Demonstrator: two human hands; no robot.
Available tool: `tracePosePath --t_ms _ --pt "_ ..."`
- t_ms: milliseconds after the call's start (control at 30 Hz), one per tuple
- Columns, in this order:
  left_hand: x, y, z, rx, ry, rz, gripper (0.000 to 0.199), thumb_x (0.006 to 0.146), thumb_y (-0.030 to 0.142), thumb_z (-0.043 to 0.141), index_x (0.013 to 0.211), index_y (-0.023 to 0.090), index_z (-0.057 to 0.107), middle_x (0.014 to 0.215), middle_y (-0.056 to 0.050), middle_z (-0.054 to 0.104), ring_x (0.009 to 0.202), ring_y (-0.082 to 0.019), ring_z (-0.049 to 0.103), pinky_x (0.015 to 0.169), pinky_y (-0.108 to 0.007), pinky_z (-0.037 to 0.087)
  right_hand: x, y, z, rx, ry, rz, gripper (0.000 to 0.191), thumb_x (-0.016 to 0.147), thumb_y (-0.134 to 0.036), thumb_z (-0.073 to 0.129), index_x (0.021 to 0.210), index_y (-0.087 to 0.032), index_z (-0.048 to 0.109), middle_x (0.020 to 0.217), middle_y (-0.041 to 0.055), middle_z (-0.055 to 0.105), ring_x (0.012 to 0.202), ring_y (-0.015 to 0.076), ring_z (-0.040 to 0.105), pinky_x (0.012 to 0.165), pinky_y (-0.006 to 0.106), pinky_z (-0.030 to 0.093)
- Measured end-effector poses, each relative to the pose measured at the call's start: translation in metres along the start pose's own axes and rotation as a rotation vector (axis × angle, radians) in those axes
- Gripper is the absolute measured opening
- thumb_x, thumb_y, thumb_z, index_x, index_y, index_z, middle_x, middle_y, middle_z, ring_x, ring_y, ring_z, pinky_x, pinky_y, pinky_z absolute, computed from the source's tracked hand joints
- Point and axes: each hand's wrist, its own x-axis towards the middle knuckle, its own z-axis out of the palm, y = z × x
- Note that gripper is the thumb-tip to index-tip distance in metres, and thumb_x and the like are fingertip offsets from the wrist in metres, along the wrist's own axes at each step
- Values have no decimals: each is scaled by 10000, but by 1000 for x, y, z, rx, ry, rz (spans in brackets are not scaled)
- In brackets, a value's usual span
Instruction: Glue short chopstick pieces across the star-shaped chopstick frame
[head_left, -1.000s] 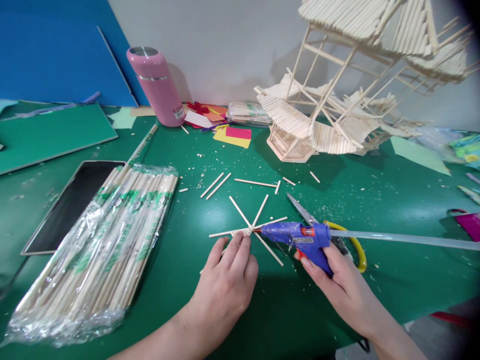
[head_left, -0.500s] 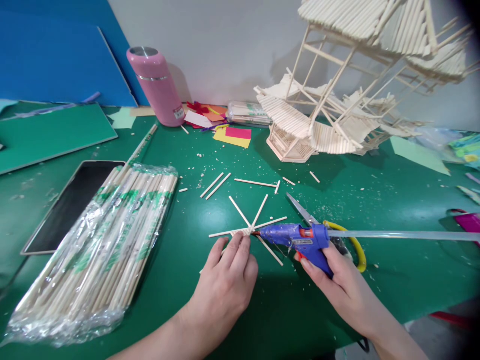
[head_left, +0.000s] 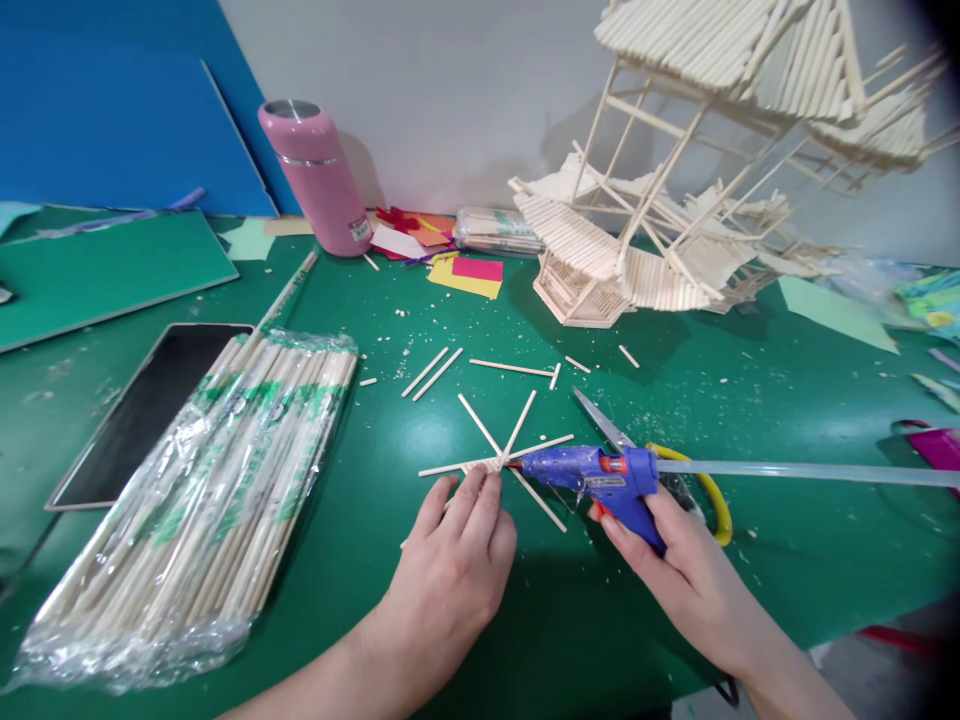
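In the head view, one right hand [head_left: 679, 555] is wrapped firmly around one glue gun [head_left: 592, 470], its nozzle at the hub of one star of sticks [head_left: 501, 458] in the table's middle. One left hand [head_left: 454, 575] rests bunched fingertips on the star; whether they pinch or only press cannot be told. Five star arms show clearly. Beyond lie two parallel sticks [head_left: 438, 374]. One pair of scissors [head_left: 604, 418] sits partly behind the gun. Two packs of sticks, one large [head_left: 225, 490], one small [head_left: 499, 230], and one stick model [head_left: 667, 278] stand farther out. Bare green table [head_left: 341, 530] opens between large pack and left hand; its near edge passes beneath the right forearm.
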Motion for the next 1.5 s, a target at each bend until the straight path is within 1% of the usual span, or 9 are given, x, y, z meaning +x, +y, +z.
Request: tracePosePath --t_ms 300,433,567,700,900,1100,1267,1433,1500 --pt "0 0 2 -11 1 -1 188 768 127 427 861 117 590 1142 -177 554 1109 -316 463 895 -444 362 0 2 1 -4 36 3 285 859 -358 430 1122 -248 448 985 49 596 881 196 571 755 328 482" --pt "-1 0 4 -15 4 -10 195 768 140 427 883 122 583 1148 -168 549 1126 -312 447 911 -444 348 -1 1 1 -31 36 -5 278 857 -355 425 1105 -235 460 941 55 613 822 197 588 734 340 493" --pt "-1 0 2 -11 -18 3 194 775 160 437 898 122 582 1149 -170 551 1124 -313 451 909 -446 350 -1 -3 2 -58 82 -41 270 852 -358 427 1083 -227 476 920 60 621 809 200 595 704 338 503" --pt "-1 -1 0 -13 -30 3 196 777 171 440 908 127 579 1160 -165 547 1130 -307 448 910 -443 351 -1 -4 3 -49 114 -18 269 851 -364 430 1066 -215 490 899 63 623 785 194 599 688 327 508" --pt "-2 -1 1 -17 -10 -10 200 764 170 446 911 130 576 1158 -161 550 1129 -303 449 908 -441 342 0 3 3 -58 70 -7 303 849 -368 429 1118 -230 460 984 49 616 862 185 591 746 315 497" --pt "-2 0 1 -21 -5 -5 182 769 161 451 898 124 575 1143 -164 557 1122 -301 455 907 -436 334 -1 -2 0 -42 45 30 283 856 -368 420 1103 -239 471 902 33 634 788 175 608 684 289 506" --pt "-2 0 2 -11 9 -11 188 786 155 426 889 125 580 1145 -162 556 1117 -301 460 900 -438 345 -2 1 1 -48 72 -1 300 851 -376 424 1107 -230 478 941 60 626 825 201 606 694 320 515" --pt "-2 -1 2 0 23 -6 199 798 156 409 894 124 581 1140 -161 560 1114 -301 463 897 -438 351 -3 4 3 -31 129 0 318 838 -386 441 1103 -220 499 940 64 632 813 203 613 671 305 523" --pt "-2 -1 2 1 31 -6 200 800 149 404 892 126 580 1136 -157 564 1110 -297 467 896 -435 351 -3 4 3 -33 119 3 326 843 -385 435 1120 -221 485 938 64 631 810 199 610 674 305 522"
